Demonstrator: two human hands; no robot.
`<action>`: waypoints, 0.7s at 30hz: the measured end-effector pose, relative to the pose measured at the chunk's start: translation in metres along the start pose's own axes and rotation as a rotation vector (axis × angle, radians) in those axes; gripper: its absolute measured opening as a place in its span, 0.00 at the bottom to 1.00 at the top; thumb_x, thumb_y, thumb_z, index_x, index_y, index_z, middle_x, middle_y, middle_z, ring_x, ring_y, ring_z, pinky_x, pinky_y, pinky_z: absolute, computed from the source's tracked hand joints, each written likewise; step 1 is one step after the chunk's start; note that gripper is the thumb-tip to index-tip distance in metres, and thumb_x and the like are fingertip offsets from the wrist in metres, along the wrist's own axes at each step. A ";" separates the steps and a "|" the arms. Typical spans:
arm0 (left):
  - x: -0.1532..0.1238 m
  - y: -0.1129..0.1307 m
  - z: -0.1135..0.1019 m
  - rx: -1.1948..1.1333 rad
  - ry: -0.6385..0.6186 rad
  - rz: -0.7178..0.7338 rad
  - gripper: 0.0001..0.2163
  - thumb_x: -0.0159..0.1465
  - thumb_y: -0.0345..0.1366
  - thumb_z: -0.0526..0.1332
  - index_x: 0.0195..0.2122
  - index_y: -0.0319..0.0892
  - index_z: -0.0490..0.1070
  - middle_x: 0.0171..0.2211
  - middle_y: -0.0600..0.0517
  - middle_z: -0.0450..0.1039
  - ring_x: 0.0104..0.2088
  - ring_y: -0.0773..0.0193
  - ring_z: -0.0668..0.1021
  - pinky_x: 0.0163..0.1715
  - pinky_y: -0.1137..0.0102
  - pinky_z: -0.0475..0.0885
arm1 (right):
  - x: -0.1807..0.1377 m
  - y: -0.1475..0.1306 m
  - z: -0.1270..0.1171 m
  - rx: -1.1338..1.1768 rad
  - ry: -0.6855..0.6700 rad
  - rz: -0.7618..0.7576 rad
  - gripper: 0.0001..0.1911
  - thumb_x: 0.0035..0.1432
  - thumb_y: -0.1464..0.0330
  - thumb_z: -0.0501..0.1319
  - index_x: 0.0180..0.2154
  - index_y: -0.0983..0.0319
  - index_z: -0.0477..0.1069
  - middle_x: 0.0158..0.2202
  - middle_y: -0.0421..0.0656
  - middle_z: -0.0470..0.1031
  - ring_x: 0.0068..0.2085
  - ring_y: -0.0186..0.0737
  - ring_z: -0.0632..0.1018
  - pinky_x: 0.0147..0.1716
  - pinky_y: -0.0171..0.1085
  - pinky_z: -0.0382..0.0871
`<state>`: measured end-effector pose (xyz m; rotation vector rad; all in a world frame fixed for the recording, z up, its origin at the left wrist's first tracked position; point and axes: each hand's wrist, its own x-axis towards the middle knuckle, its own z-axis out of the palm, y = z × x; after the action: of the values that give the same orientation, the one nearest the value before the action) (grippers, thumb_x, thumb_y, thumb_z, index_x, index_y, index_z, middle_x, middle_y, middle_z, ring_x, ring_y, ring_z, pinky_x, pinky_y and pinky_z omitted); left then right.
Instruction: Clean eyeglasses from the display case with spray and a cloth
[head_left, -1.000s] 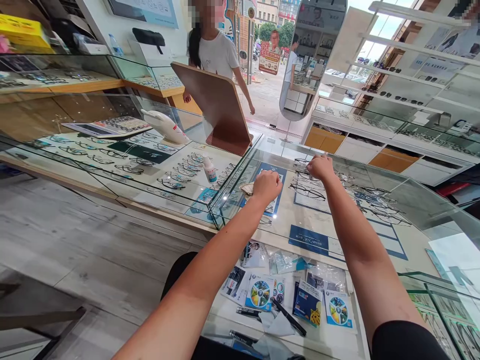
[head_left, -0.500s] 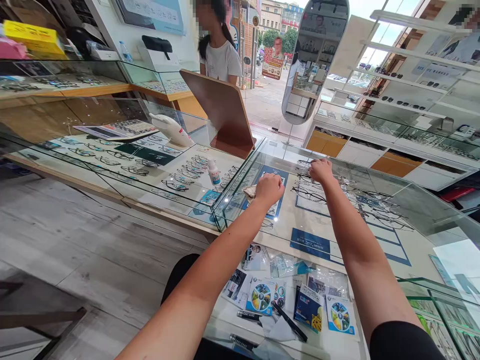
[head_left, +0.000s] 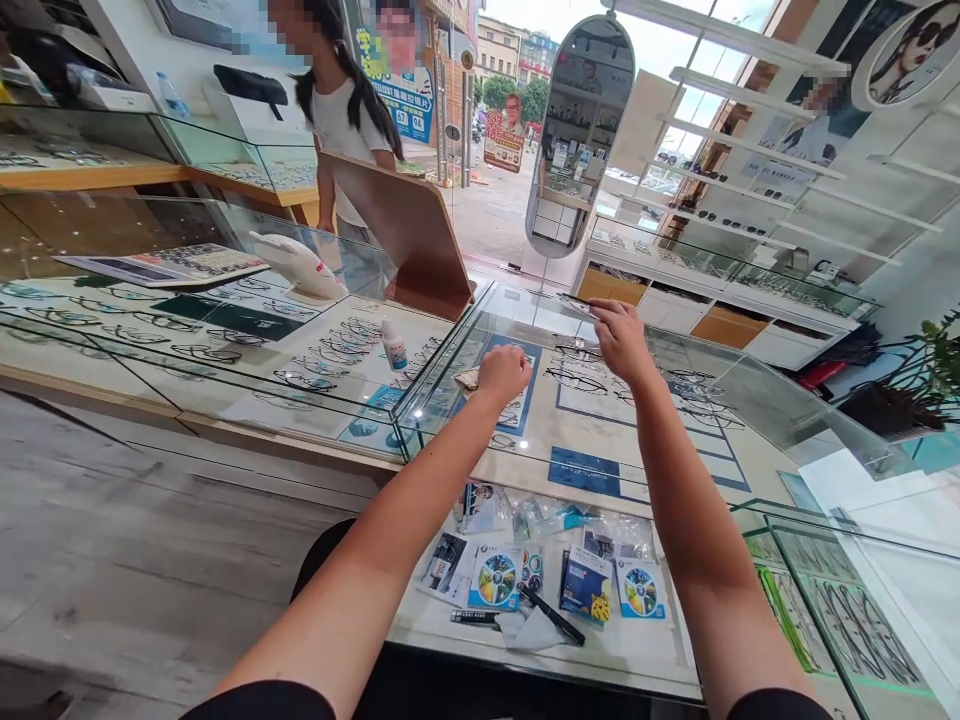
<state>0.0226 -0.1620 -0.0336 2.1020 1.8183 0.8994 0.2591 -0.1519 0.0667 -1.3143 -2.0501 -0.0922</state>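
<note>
Right grip (head_left: 611,335) pinching glasses (head_left: 576,303), bottle (head_left: 393,345) left, mirror (head_left: 577,130) beyond

A glass display counter (head_left: 405,430) bends in an L. On its top stand a small white bottle (head_left: 394,345), a white dolphin-shaped figure (head_left: 296,265), a flat printed board (head_left: 161,263) and a tilted brown panel (head_left: 409,235). A tan cloth (head_left: 466,378) lies near the corner, under the left hand (head_left: 504,372). Beneath the glass, rows of eyeglass frames (head_left: 330,355) lie on pale boards with blue labels (head_left: 583,470). The lower shelf (head_left: 637,655) holds leaflets (head_left: 495,578), a black pen (head_left: 551,615) and a white tissue (head_left: 525,632).
</note>
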 end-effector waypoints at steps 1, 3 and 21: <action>0.000 0.003 -0.002 -0.024 0.012 0.001 0.07 0.71 0.29 0.61 0.38 0.41 0.80 0.49 0.35 0.82 0.58 0.38 0.79 0.61 0.50 0.72 | -0.008 -0.011 -0.009 0.040 0.032 -0.045 0.26 0.76 0.67 0.51 0.60 0.57 0.86 0.69 0.48 0.82 0.69 0.59 0.74 0.73 0.63 0.64; 0.000 0.012 -0.010 -0.087 0.036 0.013 0.07 0.71 0.29 0.61 0.39 0.40 0.80 0.51 0.34 0.82 0.61 0.37 0.78 0.64 0.49 0.70 | -0.025 -0.033 -0.027 0.098 0.084 -0.120 0.25 0.77 0.66 0.52 0.61 0.54 0.85 0.69 0.47 0.82 0.69 0.57 0.74 0.74 0.64 0.64; -0.065 0.118 -0.168 -1.616 -0.871 -0.133 0.06 0.72 0.31 0.67 0.39 0.36 0.82 0.31 0.48 0.79 0.26 0.69 0.77 0.27 0.76 0.74 | -0.121 -0.143 -0.124 -0.148 0.300 -0.388 0.35 0.79 0.71 0.53 0.80 0.44 0.61 0.77 0.39 0.75 0.80 0.59 0.66 0.80 0.66 0.55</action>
<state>0.0195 -0.2864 0.1427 0.9294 0.3421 0.7293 0.2345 -0.3646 0.1322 -0.9028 -2.0352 -0.5893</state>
